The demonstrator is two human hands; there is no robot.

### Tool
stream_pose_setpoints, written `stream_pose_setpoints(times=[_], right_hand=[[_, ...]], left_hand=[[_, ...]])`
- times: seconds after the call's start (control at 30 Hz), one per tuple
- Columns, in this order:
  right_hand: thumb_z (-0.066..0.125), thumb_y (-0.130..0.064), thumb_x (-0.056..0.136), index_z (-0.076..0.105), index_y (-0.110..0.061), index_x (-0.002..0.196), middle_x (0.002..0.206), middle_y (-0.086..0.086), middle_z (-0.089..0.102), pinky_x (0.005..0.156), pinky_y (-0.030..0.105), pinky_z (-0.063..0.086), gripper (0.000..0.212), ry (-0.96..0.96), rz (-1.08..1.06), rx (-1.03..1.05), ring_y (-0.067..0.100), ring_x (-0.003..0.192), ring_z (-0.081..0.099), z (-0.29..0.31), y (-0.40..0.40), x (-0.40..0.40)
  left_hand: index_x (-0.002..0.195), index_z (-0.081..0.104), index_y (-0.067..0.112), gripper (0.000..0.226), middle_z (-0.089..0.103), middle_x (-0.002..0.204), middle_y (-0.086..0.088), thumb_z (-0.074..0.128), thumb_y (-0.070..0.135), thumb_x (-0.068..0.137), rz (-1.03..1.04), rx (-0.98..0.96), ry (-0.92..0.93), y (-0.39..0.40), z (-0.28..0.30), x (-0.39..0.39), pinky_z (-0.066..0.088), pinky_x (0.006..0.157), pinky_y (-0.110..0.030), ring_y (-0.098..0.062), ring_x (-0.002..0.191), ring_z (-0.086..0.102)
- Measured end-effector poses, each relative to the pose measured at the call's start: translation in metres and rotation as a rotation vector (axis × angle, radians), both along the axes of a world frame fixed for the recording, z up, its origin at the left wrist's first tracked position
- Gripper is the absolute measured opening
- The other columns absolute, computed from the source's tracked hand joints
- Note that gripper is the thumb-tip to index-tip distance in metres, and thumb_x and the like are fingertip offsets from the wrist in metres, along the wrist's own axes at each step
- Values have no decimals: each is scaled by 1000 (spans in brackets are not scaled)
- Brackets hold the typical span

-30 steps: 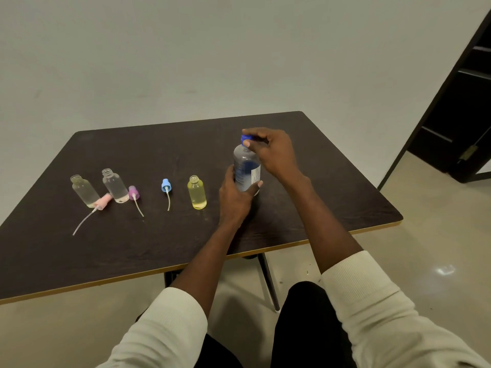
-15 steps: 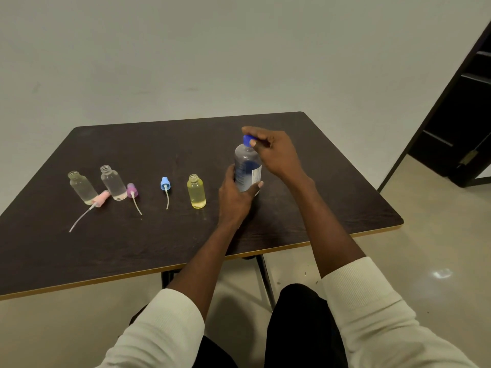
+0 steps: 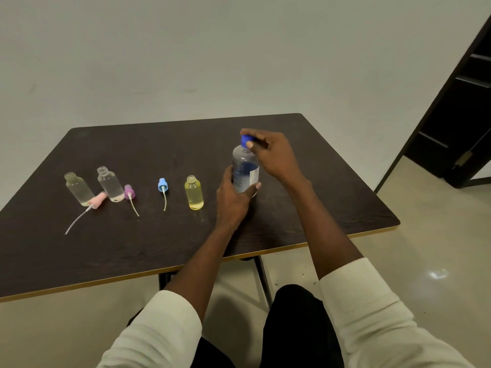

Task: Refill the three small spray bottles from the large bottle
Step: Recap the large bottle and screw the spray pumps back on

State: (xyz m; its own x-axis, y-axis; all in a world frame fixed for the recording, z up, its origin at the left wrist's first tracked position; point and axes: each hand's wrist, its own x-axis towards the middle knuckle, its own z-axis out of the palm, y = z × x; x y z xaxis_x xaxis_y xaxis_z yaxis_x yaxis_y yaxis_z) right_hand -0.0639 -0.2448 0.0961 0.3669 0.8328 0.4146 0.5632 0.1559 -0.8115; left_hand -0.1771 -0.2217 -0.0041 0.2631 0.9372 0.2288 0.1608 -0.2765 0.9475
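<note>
Head view, right hand (image 3: 276, 155) half-covering blue cap (image 3: 245, 141)

Large bottle (image 3: 244, 168) label unreadable

One head-worn view looks forward and steeply down, close over the dark table (image 3: 106, 251)

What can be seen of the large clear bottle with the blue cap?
The large clear plastic bottle stands upright on the dark wooden table, right of the small yellow-tinted bottle. It looks see-through with a bluish inside and a white printed label on its side; the liquid level cannot be told. Its blue screw cap is on the neck. The left hand grips the body; the right hand pinches the cap.
</note>
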Motion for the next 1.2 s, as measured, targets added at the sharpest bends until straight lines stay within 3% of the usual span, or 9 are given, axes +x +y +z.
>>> stream_pose_setpoints(times=[0.13, 0.23, 0.37, 0.5, 0.67, 0.73, 0.87, 1.07, 1.2], right_hand=[[83, -19, 73, 70, -11, 93, 90, -2, 71, 80, 25, 55, 25, 79, -117, 66, 9, 81, 65, 0, 5, -3], [85, -30, 70, 58, -12, 94, 91, -2, 62, 68, 13, 44, 41, 2, -115, 29, 5, 78, 54, -2, 6, -7], [71, -32, 86, 50, -20, 138, 138, -6, 55, 99, 18, 43, 57, 40, 7, -31, 3, 121, 52, 1, 1, -2], [62, -8, 91, 69, -12, 118, 118, 0, 69, 99, 23, 49, 29, -5, -20, 26, 5, 108, 62, 1, -1, -2], [82, -18, 73, 67, -11, 89, 89, -1, 69, 76, 21, 53, 23, 49, -124, 107, 12, 82, 64, 1, 4, -6], [84, -25, 72, 60, -12, 96, 94, 0, 64, 72, 12, 46, 36, -12, -95, 87, 10, 84, 59, 1, 5, -5], [69, -25, 88, 57, -18, 132, 128, -6, 62, 98, 16, 45, 47, 6, 25, 2, 3, 114, 57, 4, 3, 2], [73, -8, 81, 75, -11, 102, 98, -1, 74, 83, 20, 53, 21, 103, -48, 48, 8, 91, 68, 2, 5, -2], [85, -16, 70, 64, -10, 83, 82, 0, 67, 71, 24, 52, 25, 95, -108, 111, 10, 75, 61, 0, 8, -2]], left_hand=[[146, 43, 20, 79, 57, 140, 2, 82, 39, 80, -10, 8, -2, -1, 0, 0, 48, 105, -42, -15, 126, 54], [148, 41, 19, 82, 55, 144, 0, 81, 40, 80, -12, 1, 4, -2, 1, -1, 46, 108, -42, -17, 130, 52], [147, 42, 17, 81, 55, 143, -1, 82, 37, 80, -7, -16, -11, -3, 2, -1, 46, 108, -44, -18, 129, 52], [147, 42, 17, 80, 55, 143, -2, 82, 37, 81, -4, -12, 0, -2, 3, -1, 47, 107, -43, -20, 129, 53], [147, 41, 17, 79, 54, 143, -1, 81, 36, 81, -12, -1, -3, -3, 4, -2, 46, 105, -35, -16, 127, 51], [146, 42, 18, 77, 55, 142, 0, 81, 34, 81, -15, 4, -10, -4, 4, -2, 45, 101, -29, -10, 122, 51], [143, 45, 18, 75, 58, 139, 1, 83, 34, 80, -10, 12, -28, -3, 3, -2, 48, 103, -36, -13, 122, 54], [145, 44, 18, 78, 57, 140, 1, 82, 37, 80, -9, 19, -15, 0, 0, -1, 49, 104, -40, -16, 125, 54], [147, 42, 19, 80, 55, 143, 0, 81, 39, 80, -12, 9, -2, 0, -1, -1, 47, 106, -42, -17, 129, 52]])
